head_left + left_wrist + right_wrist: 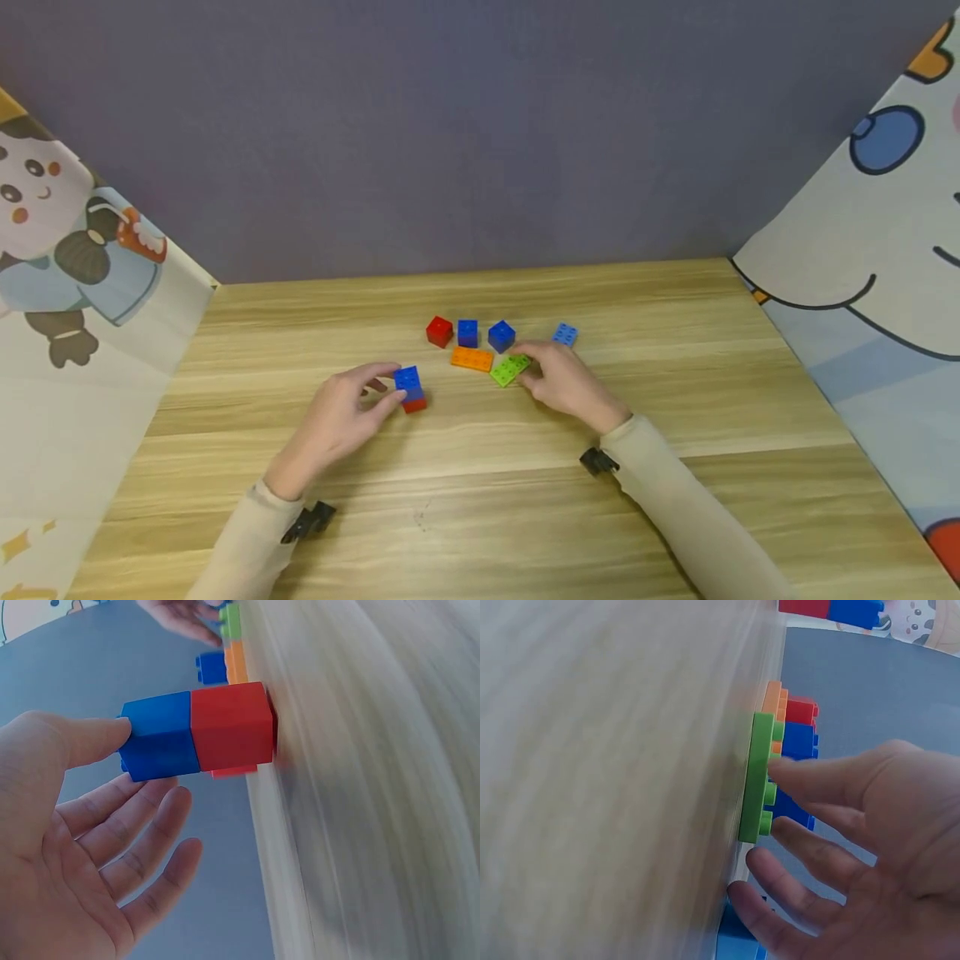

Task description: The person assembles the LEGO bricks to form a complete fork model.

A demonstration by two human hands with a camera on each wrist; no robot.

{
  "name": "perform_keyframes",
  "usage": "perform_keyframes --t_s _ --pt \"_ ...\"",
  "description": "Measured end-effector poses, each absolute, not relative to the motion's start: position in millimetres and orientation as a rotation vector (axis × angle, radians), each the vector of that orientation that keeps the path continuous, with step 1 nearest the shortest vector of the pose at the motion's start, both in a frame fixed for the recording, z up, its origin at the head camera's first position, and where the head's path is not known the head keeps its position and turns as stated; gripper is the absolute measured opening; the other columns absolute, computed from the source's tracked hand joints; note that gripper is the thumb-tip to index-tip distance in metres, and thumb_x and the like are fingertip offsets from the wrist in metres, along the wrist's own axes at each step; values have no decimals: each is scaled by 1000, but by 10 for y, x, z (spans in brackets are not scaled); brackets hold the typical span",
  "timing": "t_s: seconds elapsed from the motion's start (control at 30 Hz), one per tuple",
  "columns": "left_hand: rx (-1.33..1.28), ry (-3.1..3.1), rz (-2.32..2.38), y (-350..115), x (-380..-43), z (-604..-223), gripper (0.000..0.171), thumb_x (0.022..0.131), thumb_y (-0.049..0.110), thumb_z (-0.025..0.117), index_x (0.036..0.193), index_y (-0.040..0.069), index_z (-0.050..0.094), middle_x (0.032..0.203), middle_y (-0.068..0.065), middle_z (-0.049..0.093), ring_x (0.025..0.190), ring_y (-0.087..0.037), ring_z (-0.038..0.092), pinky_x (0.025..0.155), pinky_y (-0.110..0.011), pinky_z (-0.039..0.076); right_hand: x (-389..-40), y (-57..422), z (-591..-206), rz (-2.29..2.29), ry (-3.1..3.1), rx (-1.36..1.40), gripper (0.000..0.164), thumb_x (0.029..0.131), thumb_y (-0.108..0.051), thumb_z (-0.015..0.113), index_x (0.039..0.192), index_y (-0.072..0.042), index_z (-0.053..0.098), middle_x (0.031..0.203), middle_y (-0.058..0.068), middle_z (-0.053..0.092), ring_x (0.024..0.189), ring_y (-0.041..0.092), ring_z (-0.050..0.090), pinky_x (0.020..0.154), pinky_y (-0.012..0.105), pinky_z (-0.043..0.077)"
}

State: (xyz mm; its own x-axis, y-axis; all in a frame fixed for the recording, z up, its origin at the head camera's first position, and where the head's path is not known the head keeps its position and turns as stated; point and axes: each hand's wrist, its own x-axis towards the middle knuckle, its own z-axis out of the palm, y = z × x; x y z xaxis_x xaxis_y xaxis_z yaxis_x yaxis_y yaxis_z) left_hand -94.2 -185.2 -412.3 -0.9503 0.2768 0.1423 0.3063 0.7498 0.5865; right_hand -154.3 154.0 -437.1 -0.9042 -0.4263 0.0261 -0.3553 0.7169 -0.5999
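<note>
On the left of the group, a blue toy building brick sits on top of a red brick, making an upright stack. My left hand pinches the upper blue brick between thumb and forefinger; in the left wrist view the thumb lies against its studded end and the other fingers spread below. A flat lime-green brick lies studs up on the table. My right hand holds its right end, thumb at the studs in the right wrist view, forefinger partly hidden behind the thumb.
A flat orange brick lies left of the green one. Behind stand a red brick and two blue bricks, one beside the other. A light-blue brick lies beyond my right hand. A grey panel borders the wooden table's back.
</note>
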Motion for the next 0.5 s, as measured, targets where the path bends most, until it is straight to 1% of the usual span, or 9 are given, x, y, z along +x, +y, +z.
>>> perform_keyframes --t_s 0.1,0.13,0.27,0.5 --pt "-466 -2884 -981 -1945 -952 -4140 39 101 24 76 135 6 72 124 -12 78 100 -26 76 88 -50 62 -1559 1537 -4389 -946 2795 -652 42 96 -14 80 137 -7 71 143 15 69 122 31 69 101 49 57" --pt "-462 -2878 -974 -1975 -958 -4144 38 101 23 75 135 6 72 123 -13 78 99 -26 76 88 -51 62 -1562 1536 -4392 -946 2796 -650 43 96 -16 81 137 -8 71 142 15 70 123 31 69 101 48 57" --pt "-424 -2861 -957 -2098 -978 -4149 38 100 21 76 134 5 72 121 -15 79 97 -28 77 87 -52 62 -1565 1540 -4391 -932 2786 -641 43 95 -16 82 136 -9 72 140 13 71 120 28 70 98 47 59" --pt "-363 -2863 -934 -2283 -1014 -4139 37 102 21 73 134 3 71 115 -17 80 97 -31 76 85 -52 62 -1582 1538 -4402 -912 2803 -649 40 93 -12 83 132 -6 74 137 14 72 124 33 70 104 49 58"
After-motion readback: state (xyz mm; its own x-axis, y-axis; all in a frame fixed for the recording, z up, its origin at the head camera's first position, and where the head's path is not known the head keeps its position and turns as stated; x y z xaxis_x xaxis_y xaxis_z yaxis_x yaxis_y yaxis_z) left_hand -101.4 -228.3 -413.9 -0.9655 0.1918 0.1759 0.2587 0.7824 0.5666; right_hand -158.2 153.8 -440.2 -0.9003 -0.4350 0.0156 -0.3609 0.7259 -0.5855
